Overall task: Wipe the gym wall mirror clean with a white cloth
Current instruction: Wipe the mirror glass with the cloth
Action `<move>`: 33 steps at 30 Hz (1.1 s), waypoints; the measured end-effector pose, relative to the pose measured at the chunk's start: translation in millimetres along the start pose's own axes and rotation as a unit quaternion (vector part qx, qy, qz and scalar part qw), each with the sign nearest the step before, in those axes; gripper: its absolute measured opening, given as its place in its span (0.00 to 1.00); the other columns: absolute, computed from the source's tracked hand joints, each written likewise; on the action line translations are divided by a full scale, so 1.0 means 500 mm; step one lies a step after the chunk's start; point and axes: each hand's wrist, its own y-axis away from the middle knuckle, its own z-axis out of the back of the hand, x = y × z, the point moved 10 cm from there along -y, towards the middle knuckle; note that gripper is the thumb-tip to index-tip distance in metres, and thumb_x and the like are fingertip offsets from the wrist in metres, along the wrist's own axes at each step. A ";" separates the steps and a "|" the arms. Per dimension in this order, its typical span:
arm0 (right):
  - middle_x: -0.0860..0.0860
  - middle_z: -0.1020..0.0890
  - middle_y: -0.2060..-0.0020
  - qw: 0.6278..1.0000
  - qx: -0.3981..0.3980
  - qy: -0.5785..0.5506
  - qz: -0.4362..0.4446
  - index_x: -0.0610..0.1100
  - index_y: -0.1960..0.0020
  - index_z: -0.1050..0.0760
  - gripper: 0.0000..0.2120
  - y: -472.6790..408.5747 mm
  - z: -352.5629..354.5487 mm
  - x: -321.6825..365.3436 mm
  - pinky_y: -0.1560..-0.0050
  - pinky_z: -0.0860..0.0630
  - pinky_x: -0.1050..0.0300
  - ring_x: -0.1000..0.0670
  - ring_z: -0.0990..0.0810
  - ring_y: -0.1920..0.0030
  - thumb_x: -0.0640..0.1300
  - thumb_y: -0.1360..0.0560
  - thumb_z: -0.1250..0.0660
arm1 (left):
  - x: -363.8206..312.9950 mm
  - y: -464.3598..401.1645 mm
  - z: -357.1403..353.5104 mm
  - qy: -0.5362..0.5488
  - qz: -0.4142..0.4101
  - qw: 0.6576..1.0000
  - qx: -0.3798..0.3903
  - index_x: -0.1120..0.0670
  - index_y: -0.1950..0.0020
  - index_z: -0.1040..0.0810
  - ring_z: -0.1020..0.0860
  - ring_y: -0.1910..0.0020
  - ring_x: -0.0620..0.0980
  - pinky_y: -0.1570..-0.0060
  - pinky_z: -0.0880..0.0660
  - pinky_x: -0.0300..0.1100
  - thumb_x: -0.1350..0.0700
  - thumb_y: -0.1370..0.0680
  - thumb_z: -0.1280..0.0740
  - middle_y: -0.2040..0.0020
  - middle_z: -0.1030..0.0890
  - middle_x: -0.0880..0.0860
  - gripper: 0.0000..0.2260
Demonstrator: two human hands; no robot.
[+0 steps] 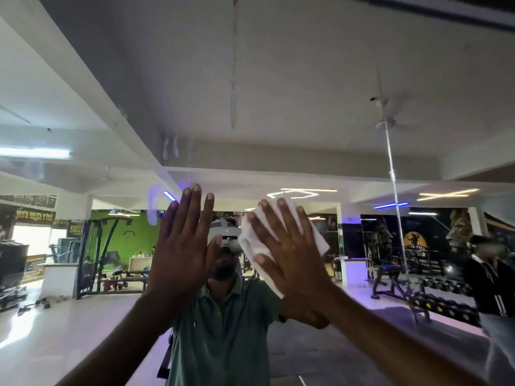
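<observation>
Both hands lie flat on the mirror [278,93] near its middle, side by side and almost touching. The left hand [181,246] rests bare on the glass; the right hand [289,252] presses the cloth [250,240] against it. Above them the glass runs unblocked to the top edge. A vertical seam [395,204] between panes stands to the right of the cloth, with bare glass between. Left of the left hand the glass is open to the left edge, bearing smudges [154,207] just beside the fingertips.
</observation>
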 end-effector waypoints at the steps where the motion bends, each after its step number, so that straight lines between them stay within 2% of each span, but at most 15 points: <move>1: 0.47 0.50 0.13 0.999 0.000 0.012 0.034 0.52 0.13 0.49 0.32 -0.013 0.005 -0.037 0.17 0.53 0.32 0.41 0.54 0.14 0.61 0.14 0.50 | -0.001 0.001 0.003 0.009 0.002 1.000 0.004 0.60 0.15 0.42 0.48 0.15 0.60 0.19 0.45 0.61 0.46 0.17 0.44 0.15 0.46 0.62 0.32; 3: 0.47 0.46 0.14 0.999 -0.002 0.032 -0.009 0.52 0.13 0.47 0.31 -0.059 0.019 -0.170 0.18 0.48 0.32 0.39 0.50 0.14 0.61 0.14 0.50 | 0.000 -0.010 0.016 0.008 -0.007 1.000 0.017 0.61 0.18 0.36 0.41 0.17 0.63 0.23 0.39 0.62 0.46 0.19 0.41 0.17 0.39 0.65 0.33; 5: 0.46 0.41 0.15 0.988 -0.031 0.050 -0.143 0.52 0.14 0.45 0.32 -0.097 0.055 -0.331 0.22 0.40 0.30 0.37 0.45 0.16 0.61 0.15 0.51 | 0.004 -0.037 0.031 -0.027 -0.032 0.998 0.037 0.62 0.26 0.25 0.28 0.27 0.66 0.35 0.32 0.60 0.47 0.23 0.38 0.26 0.27 0.65 0.29; 7: 0.45 0.42 0.15 0.955 -0.057 0.028 -0.289 0.53 0.14 0.45 0.35 -0.123 0.092 -0.442 0.22 0.42 0.30 0.37 0.44 0.16 0.64 0.18 0.57 | 0.009 -0.082 0.065 -0.050 -0.046 0.997 0.031 0.59 0.39 0.20 0.22 0.42 0.65 0.47 0.31 0.56 0.50 0.26 0.35 0.39 0.21 0.61 0.20; 9: 0.45 0.42 0.15 0.930 -0.078 0.002 -0.359 0.53 0.14 0.45 0.39 -0.182 0.106 -0.447 0.21 0.45 0.30 0.36 0.44 0.16 0.65 0.22 0.60 | 0.027 -0.137 0.102 -0.043 -0.041 0.998 0.003 0.59 0.47 0.20 0.21 0.51 0.63 0.51 0.28 0.56 0.51 0.28 0.34 0.49 0.20 0.59 0.15; 11: 0.43 0.39 0.16 0.949 -0.096 0.019 -0.299 0.51 0.15 0.40 0.37 -0.258 0.103 -0.332 0.22 0.44 0.30 0.35 0.41 0.17 0.63 0.21 0.56 | 0.066 -0.199 0.138 -0.026 -0.008 0.999 -0.047 0.61 0.45 0.20 0.21 0.51 0.64 0.51 0.27 0.57 0.51 0.25 0.36 0.48 0.19 0.63 0.16; 13: 0.44 0.38 0.16 0.987 -0.091 0.029 -0.127 0.52 0.16 0.39 0.33 -0.315 0.070 -0.136 0.21 0.46 0.29 0.35 0.42 0.17 0.62 0.19 0.50 | 0.121 -0.260 0.155 -0.015 0.044 0.995 -0.084 0.61 0.38 0.21 0.22 0.47 0.66 0.49 0.28 0.58 0.52 0.21 0.40 0.43 0.20 0.64 0.18; 15: 0.47 0.42 0.15 0.998 -0.054 -0.004 0.012 0.54 0.15 0.44 0.31 -0.321 0.037 0.015 0.17 0.57 0.33 0.40 0.50 0.15 0.61 0.15 0.48 | 0.161 -0.308 0.150 -0.005 0.077 0.993 -0.091 0.61 0.34 0.23 0.22 0.43 0.68 0.47 0.27 0.60 0.52 0.20 0.41 0.39 0.20 0.65 0.19; 18: 0.49 0.39 0.16 0.996 -0.078 -0.003 0.053 0.54 0.15 0.41 0.28 -0.321 0.052 -0.030 0.18 0.52 0.37 0.42 0.46 0.15 0.58 0.14 0.49 | 0.169 -0.328 0.120 -0.026 0.046 0.995 -0.083 0.62 0.32 0.24 0.22 0.37 0.68 0.43 0.26 0.61 0.52 0.21 0.40 0.34 0.22 0.66 0.21; 21: 0.47 0.35 0.17 0.989 -0.107 0.033 -0.092 0.53 0.16 0.37 0.29 -0.314 0.078 -0.288 0.24 0.38 0.34 0.39 0.36 0.19 0.59 0.16 0.50 | 0.184 -0.301 0.088 -0.073 0.010 0.995 -0.064 0.62 0.24 0.29 0.29 0.25 0.63 0.35 0.31 0.60 0.49 0.19 0.46 0.25 0.28 0.64 0.27; 24: 0.45 0.38 0.16 0.944 -0.108 0.016 -0.312 0.53 0.15 0.40 0.36 -0.245 0.108 -0.536 0.23 0.42 0.31 0.36 0.39 0.17 0.63 0.20 0.58 | 0.204 -0.276 0.069 -0.081 -0.008 0.994 -0.075 0.60 0.19 0.33 0.34 0.20 0.60 0.29 0.36 0.58 0.46 0.15 0.50 0.19 0.33 0.62 0.29; 27: 0.40 0.38 0.17 0.884 -0.155 -0.016 -0.440 0.50 0.15 0.39 0.43 -0.226 0.111 -0.519 0.22 0.44 0.27 0.34 0.40 0.18 0.66 0.25 0.61 | 0.206 -0.273 0.064 -0.065 -0.004 0.994 -0.090 0.58 0.18 0.34 0.35 0.19 0.59 0.27 0.37 0.57 0.45 0.15 0.50 0.19 0.34 0.61 0.29; 29: 0.41 0.37 0.17 0.920 -0.162 0.012 -0.355 0.50 0.15 0.39 0.39 -0.260 0.091 -0.349 0.22 0.44 0.28 0.34 0.39 0.18 0.65 0.21 0.57 | 0.206 -0.271 0.065 -0.062 -0.004 0.993 -0.098 0.57 0.18 0.35 0.35 0.19 0.58 0.27 0.37 0.57 0.45 0.15 0.49 0.19 0.34 0.60 0.29; 31: 0.45 0.47 0.14 0.972 -0.124 0.030 -0.195 0.53 0.13 0.48 0.35 -0.272 0.046 -0.179 0.17 0.54 0.33 0.38 0.50 0.14 0.65 0.17 0.58 | 0.206 -0.269 0.067 -0.066 -0.012 0.993 -0.099 0.58 0.18 0.35 0.36 0.19 0.58 0.28 0.36 0.58 0.45 0.15 0.49 0.18 0.34 0.61 0.29; 33: 0.50 0.53 0.13 0.992 -0.080 0.008 -0.098 0.56 0.13 0.53 0.33 -0.254 0.035 -0.138 0.16 0.58 0.37 0.43 0.57 0.14 0.66 0.16 0.60 | 0.208 -0.269 0.068 -0.065 -0.022 0.993 -0.099 0.58 0.18 0.35 0.35 0.19 0.59 0.28 0.36 0.58 0.45 0.15 0.49 0.19 0.34 0.61 0.29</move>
